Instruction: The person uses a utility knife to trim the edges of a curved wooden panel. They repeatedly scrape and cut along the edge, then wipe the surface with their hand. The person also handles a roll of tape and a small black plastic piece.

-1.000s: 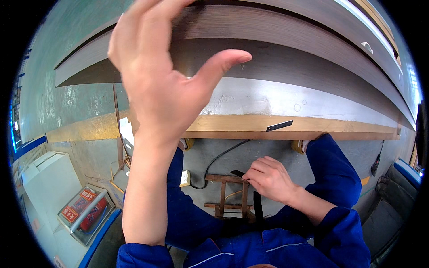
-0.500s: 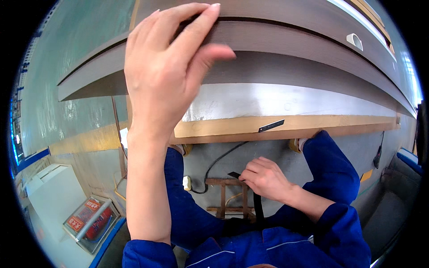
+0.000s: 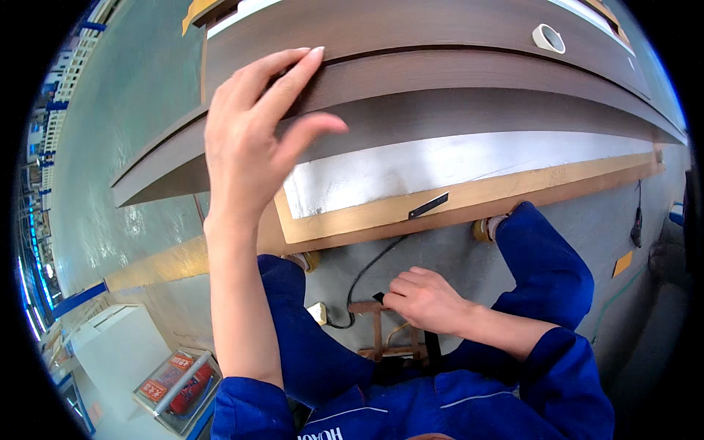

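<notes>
Along the long dark wood-grain boards (image 3: 455,70), the index and middle fingertips of my left hand (image 3: 249,147) rest at the groove between two panels, thumb apart. Under them runs a white strip with a pale wooden ledge (image 3: 513,185), on which lies a small black blade (image 3: 428,205). Lower, between my knees, my right hand (image 3: 422,297) is closed on a small dark flat strip (image 3: 378,297), mostly hidden by the fingers. A white ring, like a tape roll (image 3: 548,38), sits on the upper board.
My blue-clad legs (image 3: 543,264) bend under the workpiece over a small wooden stool frame (image 3: 376,323). A black cable (image 3: 367,268) runs to a pale socket block (image 3: 317,314). At lower left are a white box (image 3: 110,337) and red extinguishers in a metal case (image 3: 183,389). An orange card (image 3: 623,264) is at right.
My left hand's fingertips have moved lower in the view, its fingers drawn closer over the groove. The boards appear shifted, showing more of the white roll. My right hand still grips the dark strip.
</notes>
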Tool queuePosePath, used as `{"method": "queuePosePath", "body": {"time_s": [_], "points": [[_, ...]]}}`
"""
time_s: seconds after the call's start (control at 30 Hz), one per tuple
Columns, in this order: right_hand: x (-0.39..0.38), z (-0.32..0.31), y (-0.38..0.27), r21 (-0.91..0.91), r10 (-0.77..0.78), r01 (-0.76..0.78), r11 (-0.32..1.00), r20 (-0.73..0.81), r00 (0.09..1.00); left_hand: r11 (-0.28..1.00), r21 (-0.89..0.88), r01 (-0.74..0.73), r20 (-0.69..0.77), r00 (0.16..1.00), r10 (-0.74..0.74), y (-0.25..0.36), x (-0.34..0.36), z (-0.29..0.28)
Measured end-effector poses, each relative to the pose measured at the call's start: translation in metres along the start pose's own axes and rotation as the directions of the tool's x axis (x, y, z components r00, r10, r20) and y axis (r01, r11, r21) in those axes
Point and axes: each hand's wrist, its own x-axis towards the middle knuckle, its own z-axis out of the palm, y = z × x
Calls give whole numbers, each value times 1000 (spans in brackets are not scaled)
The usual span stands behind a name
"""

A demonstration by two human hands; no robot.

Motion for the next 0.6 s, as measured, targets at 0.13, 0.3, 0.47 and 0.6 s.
{"method": "queuePosePath", "body": {"time_s": [0.13,0.3,0.47,0.6], "points": [[-1,1,-9,-65,-82,78,995,-64,995,1000,-8,16,48,999,-16,20,15,13],[-5,-1,-20,-99,-117,108,989,-90,989,962,-220,162,131,982,-136,31,30,4],[-7,-6,-20,-166,-133,114,979,-106,985,995,-99,8,168,986,9,46,44,17],[-11,-6,-23,-218,-159,118,969,-183,970,981,-194,5,140,990,22,57,59,23]]}}
